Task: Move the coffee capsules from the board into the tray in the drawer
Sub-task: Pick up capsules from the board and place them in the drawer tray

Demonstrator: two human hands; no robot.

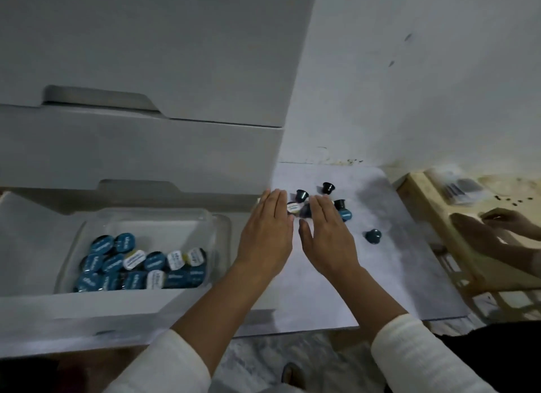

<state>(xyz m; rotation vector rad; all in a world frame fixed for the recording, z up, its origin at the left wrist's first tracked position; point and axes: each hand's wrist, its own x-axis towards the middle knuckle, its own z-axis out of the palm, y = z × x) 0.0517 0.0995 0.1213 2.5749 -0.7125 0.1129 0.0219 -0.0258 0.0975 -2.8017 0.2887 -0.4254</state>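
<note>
Drawer: left of the board, pulled open below two closed drawers.
Tray: in the drawer, capsules inside.
Board: right of the drawer, loose capsules on its far part.
Hands: left hand and right hand side by side over the board.

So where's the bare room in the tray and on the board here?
Tray: capsules crowd its near half; the far half, toward the drawer back, is bare. Board: the near part and right side, beyond the lone capsule, are free. Around both open hands, left and right, loose capsules cluster.
</note>
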